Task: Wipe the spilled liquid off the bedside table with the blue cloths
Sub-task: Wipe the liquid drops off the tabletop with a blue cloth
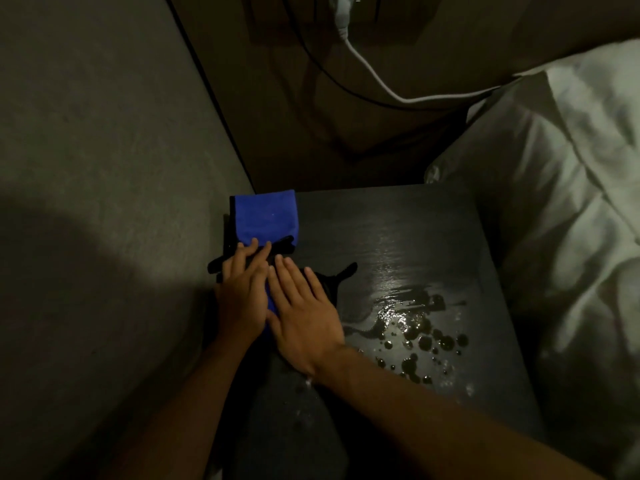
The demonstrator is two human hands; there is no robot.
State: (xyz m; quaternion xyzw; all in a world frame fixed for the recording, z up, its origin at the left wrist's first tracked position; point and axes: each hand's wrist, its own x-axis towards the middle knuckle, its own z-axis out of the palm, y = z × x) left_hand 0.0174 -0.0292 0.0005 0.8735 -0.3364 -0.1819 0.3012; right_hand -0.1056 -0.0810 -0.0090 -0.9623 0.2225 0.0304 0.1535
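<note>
A blue cloth [266,218] with dark edging lies folded at the far left corner of the dark bedside table [398,230]. My left hand [242,296] lies flat with its fingertips on the cloth's near edge. My right hand [301,313] lies flat beside it, fingers spread, pressing on a second blue cloth [271,306], of which only a strip shows between the hands. Spilled liquid [415,327] shines as a smear and several droplets on the table's right half, apart from both hands.
A grey wall [104,168] runs along the table's left side. White bedding and a pillow [554,202] press against the right edge. A white cable [374,71] and a black cable [311,57] hang behind the table.
</note>
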